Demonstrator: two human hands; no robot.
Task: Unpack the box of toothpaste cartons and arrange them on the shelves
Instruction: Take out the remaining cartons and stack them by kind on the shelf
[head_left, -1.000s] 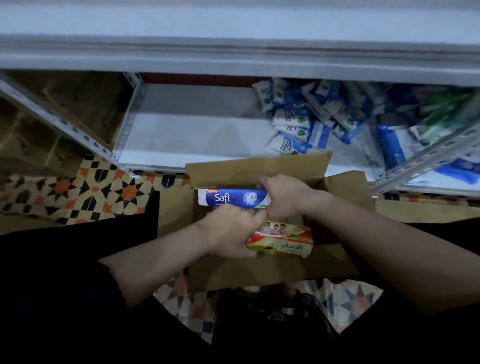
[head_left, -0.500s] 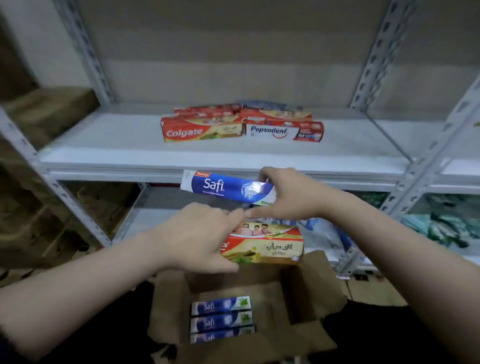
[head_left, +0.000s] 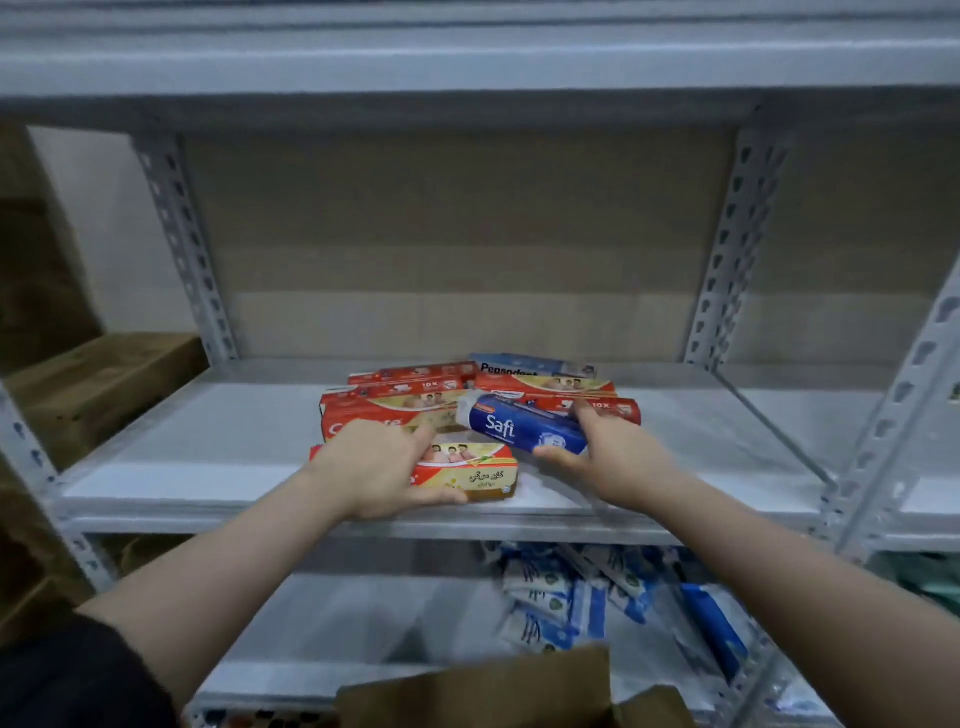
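Note:
My left hand (head_left: 384, 467) grips a red and gold toothpaste carton (head_left: 478, 470) that lies near the front of the white shelf (head_left: 208, 457). My right hand (head_left: 608, 462) holds a blue Safi carton (head_left: 519, 428), tilted, its far end over the cartons behind. Several red Colgate and Pepsodent cartons (head_left: 395, 405) lie flat in a cluster at the shelf's middle. The top flaps of the cardboard box (head_left: 483, 691) show at the bottom edge.
Grey slotted uprights (head_left: 182, 244) frame the bay. The shelf below holds blue and white packets (head_left: 561, 597). Brown cardboard boxes (head_left: 104, 379) sit to the left. The shelf board has bare surface left and right of the cartons.
Both hands rose from the box and moved forward onto the shelf with their cartons. The red and gold carton now lies on the shelf, and the view tilted upward.

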